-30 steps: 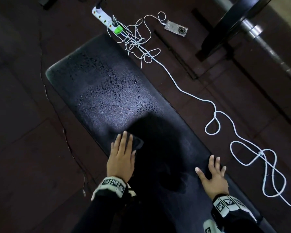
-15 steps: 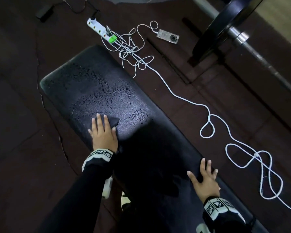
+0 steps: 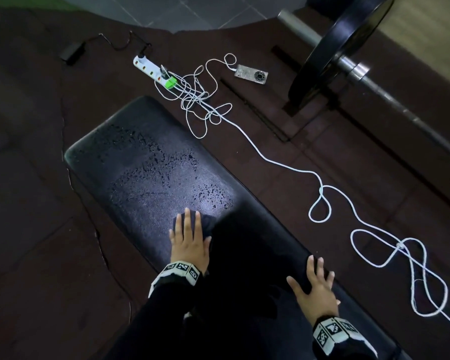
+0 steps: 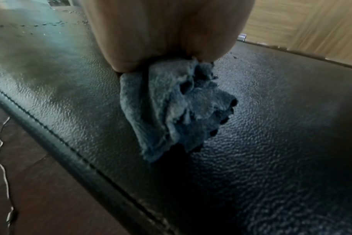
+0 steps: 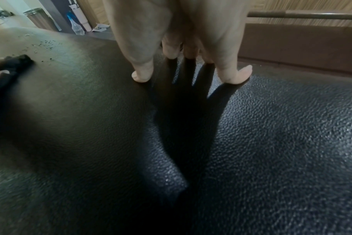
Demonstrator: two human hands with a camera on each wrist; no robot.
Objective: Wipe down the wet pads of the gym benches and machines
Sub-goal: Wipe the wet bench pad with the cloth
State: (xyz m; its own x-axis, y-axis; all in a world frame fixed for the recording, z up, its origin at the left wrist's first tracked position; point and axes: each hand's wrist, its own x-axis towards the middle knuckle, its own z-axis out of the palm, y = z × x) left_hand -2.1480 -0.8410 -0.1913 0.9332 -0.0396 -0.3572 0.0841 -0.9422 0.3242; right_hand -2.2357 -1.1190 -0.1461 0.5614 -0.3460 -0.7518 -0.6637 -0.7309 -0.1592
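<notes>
A long black bench pad [image 3: 146, 162] runs from far left to near right, with water droplets [image 3: 166, 162] beaded on its far half. My left hand [image 3: 189, 240] lies flat with straight fingers on a bunched blue-grey cloth [image 4: 175, 108], pressing it onto the pad near the middle; the cloth's dark edge [image 3: 208, 222] peeks out beside the fingers. My right hand [image 3: 313, 287] rests open on the pad's near right edge, fingers spread; in the right wrist view its fingertips [image 5: 141, 76] touch the textured pad [image 5: 271, 143].
On the dark floor beyond the bench lie a white power strip [image 3: 153, 71], a tangled white cable [image 3: 320, 188] trailing right, and a small silver device [image 3: 251, 75]. A barbell with a black plate [image 3: 335, 48] sits at the far right. A spray bottle [image 5: 75, 23] stands in the distance.
My left hand with the cloth slid toward the pad's left edge, then came back to the right and nearer the middle. The right hand stayed planted.
</notes>
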